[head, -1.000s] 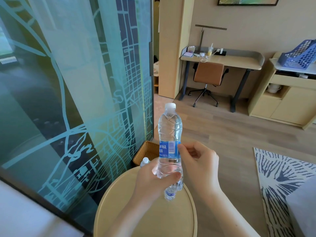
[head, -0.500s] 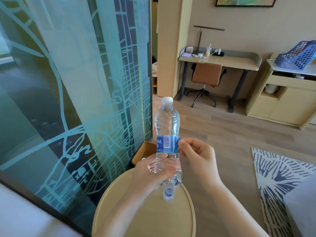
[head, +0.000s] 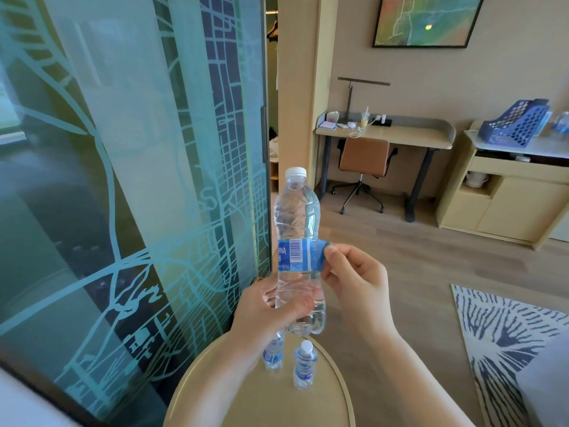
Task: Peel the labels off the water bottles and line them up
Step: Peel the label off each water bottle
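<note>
I hold a clear water bottle (head: 297, 217) with a white cap upright above the round table. My left hand (head: 264, 309) grips its lower body. A blue label (head: 297, 254) wraps its middle, and its free end is lifted off to the right. My right hand (head: 354, 282) pinches that loose end between thumb and forefinger. Two more labelled bottles stand on the table below: one (head: 273, 354) partly hidden behind my left wrist, the other (head: 304, 363) to its right.
The round beige table (head: 326, 405) sits at the bottom. A patterned glass partition (head: 123, 180) fills the left. Behind are a desk (head: 385, 134) with a brown chair (head: 365, 158), a cabinet (head: 508, 198) and a patterned rug (head: 508, 340).
The label's end has come away from the bottle and my right hand has drawn it out to the right. The bottle has turned, so the barcode now faces me.
</note>
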The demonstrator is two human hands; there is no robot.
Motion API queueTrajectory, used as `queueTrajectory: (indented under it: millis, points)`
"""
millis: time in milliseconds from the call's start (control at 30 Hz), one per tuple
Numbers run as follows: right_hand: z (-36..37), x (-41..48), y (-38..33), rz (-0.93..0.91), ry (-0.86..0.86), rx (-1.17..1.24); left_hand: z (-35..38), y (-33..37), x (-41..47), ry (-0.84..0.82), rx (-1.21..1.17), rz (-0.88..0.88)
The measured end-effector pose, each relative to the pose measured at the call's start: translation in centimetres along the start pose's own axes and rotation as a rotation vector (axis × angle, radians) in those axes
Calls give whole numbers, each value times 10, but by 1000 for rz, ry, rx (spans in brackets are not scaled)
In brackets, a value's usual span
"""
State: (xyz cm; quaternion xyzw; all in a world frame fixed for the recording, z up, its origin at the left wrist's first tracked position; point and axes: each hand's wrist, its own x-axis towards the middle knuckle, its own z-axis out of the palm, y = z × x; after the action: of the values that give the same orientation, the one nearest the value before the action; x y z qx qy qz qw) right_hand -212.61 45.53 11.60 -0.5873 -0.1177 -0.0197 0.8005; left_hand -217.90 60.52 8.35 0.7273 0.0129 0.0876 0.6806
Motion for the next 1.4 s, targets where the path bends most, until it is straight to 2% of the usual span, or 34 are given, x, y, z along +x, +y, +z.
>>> queueTrajectory:
  millis: [100, 267, 400, 533, 667, 1400]
  points:
    - [-2, 0, -1, 1, -14, 66, -2, -2, -2, -4, -4, 8]
    - [-6, 4, -4, -61, -62, -137, -6, -4, -8, -10, 8, 24]
    - [-19, 9, -5, -143, -68, -394, -9, -7, -11, -35, 4, 26]
    - [-29, 13, -4, -168, -51, -481, -12, -8, -12, -18, 37, 21]
    - [-34, 17, 0, -171, -41, -522, -13, -13, -13, -37, 70, 22]
    - [-45, 45, 54, -89, -39, -621, -21, -27, -14, -188, -95, -41]
